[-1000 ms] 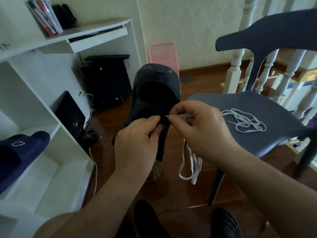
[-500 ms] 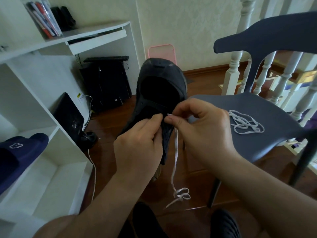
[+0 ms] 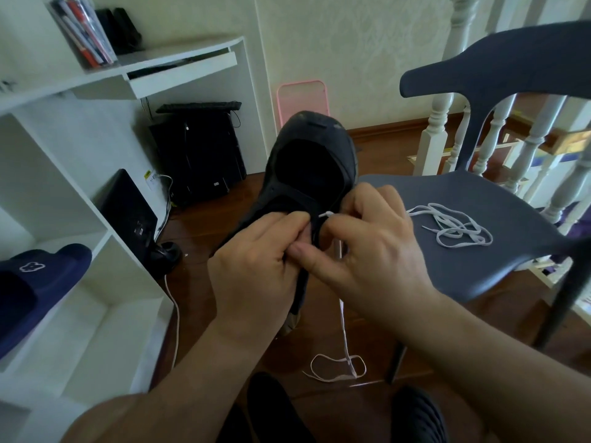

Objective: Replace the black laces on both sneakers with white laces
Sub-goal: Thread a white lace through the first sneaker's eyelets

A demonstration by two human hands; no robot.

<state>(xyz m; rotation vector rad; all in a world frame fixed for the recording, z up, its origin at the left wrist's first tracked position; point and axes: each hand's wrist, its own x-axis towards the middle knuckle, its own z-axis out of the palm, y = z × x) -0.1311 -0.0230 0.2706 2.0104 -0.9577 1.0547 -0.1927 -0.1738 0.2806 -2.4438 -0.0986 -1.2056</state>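
Note:
A black sneaker (image 3: 311, 161) is held up in mid-air, its opening facing me. My left hand (image 3: 259, 270) grips its eyelet flap from the left. My right hand (image 3: 367, 247) pinches a white lace (image 3: 343, 321) at the flap, the lace's tip poking out above the fingers. The rest of that lace hangs down and curls on the wooden floor. A second white lace (image 3: 454, 223) lies bundled on the seat of the blue-grey chair (image 3: 463, 266). The other sneaker is not in view.
A white shelf unit (image 3: 96, 219) stands at the left with a navy slipper (image 3: 32, 282) in one cubby. A black computer tower (image 3: 198, 155) sits under the desk. A pink frame (image 3: 303, 100) leans on the wall. White balusters stand behind the chair. My dark slippers are at the bottom edge.
The sneaker has tilted and shifted a little. My right hand has drawn the white lace further, so its hanging loop now trails lower onto the floor.

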